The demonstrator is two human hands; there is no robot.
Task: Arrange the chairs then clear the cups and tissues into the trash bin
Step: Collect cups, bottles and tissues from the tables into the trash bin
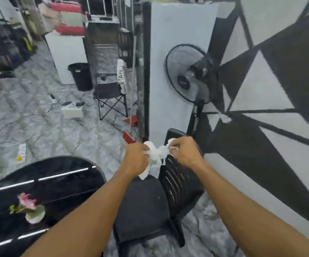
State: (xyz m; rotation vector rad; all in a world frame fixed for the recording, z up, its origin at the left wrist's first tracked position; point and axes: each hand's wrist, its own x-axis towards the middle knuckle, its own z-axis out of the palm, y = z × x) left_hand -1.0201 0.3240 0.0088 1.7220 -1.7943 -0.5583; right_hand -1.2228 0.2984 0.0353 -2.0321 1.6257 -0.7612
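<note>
Marble-look floor with cables everywhere, and above the black chair (150,206) both the left hand (136,158) and right hand (184,153) are clenched on wadded tissues (157,154), trash bin (81,76) far beyond it, so loose bits could easily drop en route.

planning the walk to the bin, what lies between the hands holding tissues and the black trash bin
In the head view, mostly bare marbled floor, with a folding chair just right of the trash bin, beyond the left hand, right hand and tissues.

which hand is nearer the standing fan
Right. The right hand is almost below the fan, by its pole; the left hand is further left. Both grip the tissues.
</note>
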